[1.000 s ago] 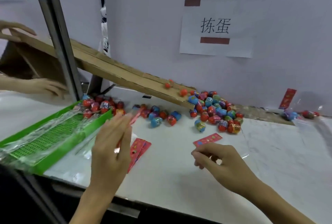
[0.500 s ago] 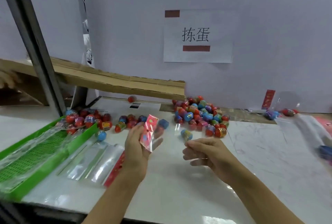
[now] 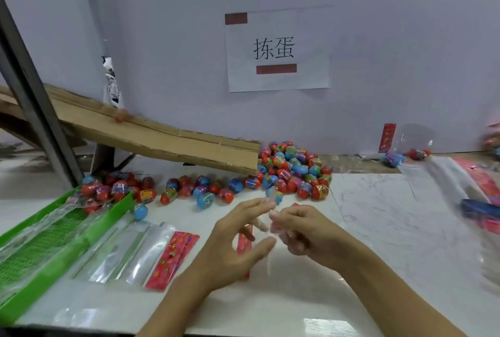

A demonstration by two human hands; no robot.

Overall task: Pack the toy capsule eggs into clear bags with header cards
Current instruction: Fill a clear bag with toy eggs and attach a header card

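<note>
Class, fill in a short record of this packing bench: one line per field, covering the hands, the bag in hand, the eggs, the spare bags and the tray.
Left hand: fingers spread, touching a clear bag
Right hand: fingers curled, pinching the bag's top
Bag in hand: clear, red header card, blurred; contents cannot be told
Egg pile: loose at the foot of the cardboard ramp
Spare bags: flat on the table, left of the hands
Green tray: far left, eggs at its far end
</note>
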